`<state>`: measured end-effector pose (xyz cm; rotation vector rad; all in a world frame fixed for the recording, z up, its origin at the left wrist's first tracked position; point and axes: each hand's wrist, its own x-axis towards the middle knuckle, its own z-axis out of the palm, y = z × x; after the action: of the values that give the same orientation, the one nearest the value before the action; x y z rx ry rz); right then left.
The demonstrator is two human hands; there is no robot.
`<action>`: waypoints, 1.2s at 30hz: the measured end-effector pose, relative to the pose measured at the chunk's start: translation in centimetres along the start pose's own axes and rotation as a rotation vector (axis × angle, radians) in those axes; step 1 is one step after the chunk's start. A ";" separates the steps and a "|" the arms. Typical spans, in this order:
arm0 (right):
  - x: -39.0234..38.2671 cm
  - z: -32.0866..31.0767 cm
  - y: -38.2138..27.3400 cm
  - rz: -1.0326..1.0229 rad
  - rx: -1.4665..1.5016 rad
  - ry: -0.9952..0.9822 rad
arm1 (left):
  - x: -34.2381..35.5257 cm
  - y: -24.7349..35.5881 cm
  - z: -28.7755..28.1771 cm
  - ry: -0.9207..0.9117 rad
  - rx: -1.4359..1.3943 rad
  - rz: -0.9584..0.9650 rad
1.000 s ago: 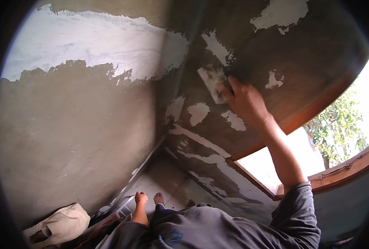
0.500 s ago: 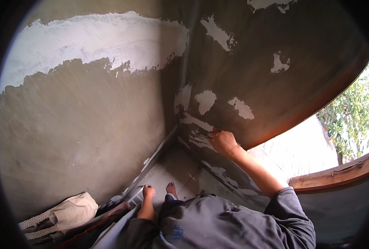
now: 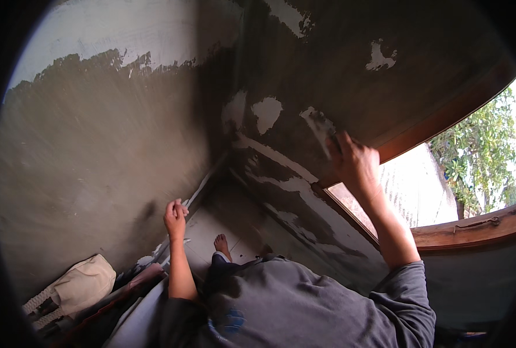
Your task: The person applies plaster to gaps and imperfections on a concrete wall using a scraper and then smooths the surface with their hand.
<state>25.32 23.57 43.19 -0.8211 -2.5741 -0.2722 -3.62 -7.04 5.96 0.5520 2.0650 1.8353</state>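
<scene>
One flat blade (image 3: 326, 130), blurred, was right of centre in the frame, pinched by the right hand (image 3: 357, 167) over a pale patch (image 3: 311, 117) on the dark wall (image 3: 339, 81). Whether it touched that wall could not be told. A wooden window frame (image 3: 472, 233) curved along the right side. Left of centre, the left hand (image 3: 176, 220) was raised, its fingers curled; I could not tell if they held anything. A cream bag (image 3: 88, 284) lay at lower left, a bare foot (image 3: 222, 245) at lower centre.
</scene>
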 end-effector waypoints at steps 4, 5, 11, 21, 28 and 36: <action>2.3 -2.7 1.7 -0.101 -0.198 0.104 | 2.9 10.9 -0.6 0.071 0.002 0.342; 2.6 -2.7 2.0 -0.106 -0.244 0.073 | 3.4 13.3 -1.1 0.105 0.017 0.414; 3.5 1.4 1.7 -0.119 -0.298 0.086 | 3.5 23.0 -4.3 0.254 0.092 0.699; 4.2 5.5 2.0 -0.169 -0.381 0.050 | 5.6 23.6 -8.4 0.406 0.164 0.752; 4.9 2.0 1.5 -0.265 -0.317 0.110 | 6.1 22.4 -10.5 0.376 0.148 0.722; 3.9 4.4 0.8 -0.214 -0.411 0.053 | 6.6 22.4 -10.3 0.370 0.107 0.733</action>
<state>21.42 27.57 41.05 -0.6562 -2.5926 -0.8987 -12.67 -10.55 29.52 1.2048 2.4129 2.3654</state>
